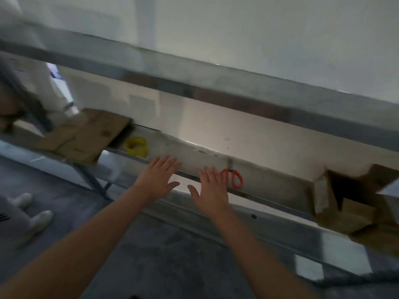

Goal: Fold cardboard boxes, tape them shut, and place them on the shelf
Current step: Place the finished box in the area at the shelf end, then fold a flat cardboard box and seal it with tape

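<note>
Two bare arms stretch forward; the left hand (158, 180) and right hand (210, 190) are flat, fingers straight and spread, holding nothing, over the front edge of the metal shelf (269, 183). Orange-handled scissors (232, 178) lie just beside the right hand at 2 o'clock. From the left hand, a yellow tape roll (136, 146) sits at 11 o'clock. Further off, flat cardboard (86, 134) lies at 10 o'clock and an open cardboard box (349, 203) at 3 o'clock.

Pale wall (248, 29) behind a long metal bench (203, 157), dark grey floor (162, 255) below, dim light
</note>
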`<action>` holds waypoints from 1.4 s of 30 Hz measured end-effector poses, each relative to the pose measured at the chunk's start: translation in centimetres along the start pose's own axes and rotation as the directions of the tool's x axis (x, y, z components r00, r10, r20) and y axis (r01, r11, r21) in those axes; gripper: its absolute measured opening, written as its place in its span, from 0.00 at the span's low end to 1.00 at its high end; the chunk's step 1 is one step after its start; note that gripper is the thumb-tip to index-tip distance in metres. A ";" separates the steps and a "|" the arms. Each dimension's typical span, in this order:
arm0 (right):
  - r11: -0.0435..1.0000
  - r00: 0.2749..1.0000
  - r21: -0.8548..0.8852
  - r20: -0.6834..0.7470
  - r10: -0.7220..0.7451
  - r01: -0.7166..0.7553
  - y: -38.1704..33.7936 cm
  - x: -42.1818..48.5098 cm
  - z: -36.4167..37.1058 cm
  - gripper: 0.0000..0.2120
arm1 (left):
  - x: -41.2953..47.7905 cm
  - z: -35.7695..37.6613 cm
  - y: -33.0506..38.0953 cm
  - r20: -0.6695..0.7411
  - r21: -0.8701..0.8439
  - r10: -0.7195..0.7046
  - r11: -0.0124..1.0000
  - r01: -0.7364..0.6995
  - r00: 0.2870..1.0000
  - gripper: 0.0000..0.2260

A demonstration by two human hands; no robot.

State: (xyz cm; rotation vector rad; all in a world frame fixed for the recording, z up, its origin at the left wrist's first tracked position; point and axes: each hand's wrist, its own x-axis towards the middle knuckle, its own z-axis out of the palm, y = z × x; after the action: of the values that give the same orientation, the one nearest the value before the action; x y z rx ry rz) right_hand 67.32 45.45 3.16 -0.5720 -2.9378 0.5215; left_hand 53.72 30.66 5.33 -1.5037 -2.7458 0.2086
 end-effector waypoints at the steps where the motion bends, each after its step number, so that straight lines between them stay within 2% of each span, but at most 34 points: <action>1: 1.000 1.000 0.009 0.014 -0.026 0.026 -2.8 1.8 1.1 0.31 | -0.9 0.1 -3.3 -0.018 0.012 -0.030 0.999 0.030 0.999 0.30; 6: 0.989 0.991 0.060 0.011 -0.137 0.136 -16.5 10.0 5.5 0.30 | -5.5 1.0 -19.4 -0.053 -0.024 -0.161 0.987 0.160 0.986 0.29; 10: 0.984 0.989 0.108 0.026 -0.147 0.143 -25.3 15.0 8.4 0.31 | -8.1 1.8 -30.1 -0.044 -0.020 -0.272 0.962 0.272 0.961 0.28; 12: 0.979 0.989 0.149 0.042 -0.144 0.136 -28.0 17.2 10.0 0.30 | -8.6 2.7 -34.5 -0.008 -0.087 -0.336 0.938 0.334 0.942 0.28; 15: 0.980 0.993 0.182 0.079 -0.092 0.077 -30.5 20.9 12.7 0.30 | -8.3 4.3 -40.3 -0.018 -0.189 -0.379 0.910 0.369 0.925 0.28; 21: 0.961 0.981 0.235 0.164 0.108 -0.145 -31.9 29.0 18.3 0.32 | -4.2 9.9 -50.3 0.101 -0.253 -0.390 0.880 0.403 0.915 0.30; 24: 0.919 0.957 0.288 0.186 0.223 -0.270 -32.0 31.3 20.8 0.34 | -1.7 12.3 -53.3 0.157 -0.328 -0.386 0.847 0.417 0.909 0.30; 29: 0.873 0.889 0.205 0.227 0.397 -0.442 -32.8 33.5 23.7 0.37 | 2.1 15.1 -57.6 0.292 -0.473 -0.418 0.719 0.509 0.860 0.32; 32: 0.855 0.866 0.167 0.198 0.459 -0.491 -33.1 34.0 24.4 0.39 | 3.4 16.2 -59.0 0.338 -0.531 -0.441 0.641 0.555 0.832 0.34; 34: 0.823 0.845 0.200 0.194 0.498 -0.531 -33.2 34.4 24.7 0.40 | 3.9 16.5 -59.6 0.340 -0.568 -0.436 0.611 0.552 0.833 0.33; 36: 0.757 0.813 0.297 0.206 0.545 -0.583 -33.4 34.7 24.6 0.41 | 4.0 16.5 -59.7 0.327 -0.593 -0.418 0.608 0.528 0.848 0.32; 38: 0.636 0.765 0.445 0.213 0.608 -0.630 -33.8 34.8 24.0 0.41 | 3.8 16.2 -59.7 0.317 -0.631 -0.414 0.580 0.516 0.853 0.32; 40: 0.509 0.722 0.583 0.206 0.661 -0.633 -34.5 34.6 22.9 0.39 | 3.3 15.3 -59.7 0.337 -0.704 -0.411 0.488 0.517 0.847 0.34; 42: 0.442 0.710 0.666 0.192 0.678 -0.602 -35.2 34.1 21.7 0.36 | 2.7 14.2 -59.7 0.354 -0.785 -0.407 0.361 0.504 0.842 0.36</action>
State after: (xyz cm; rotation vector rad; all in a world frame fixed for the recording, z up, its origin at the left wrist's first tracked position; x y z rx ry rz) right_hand 20.09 21.08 -3.64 -1.5195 -2.0160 1.5151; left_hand 1.23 -0.43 -1.88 -0.5706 -3.3632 -1.3424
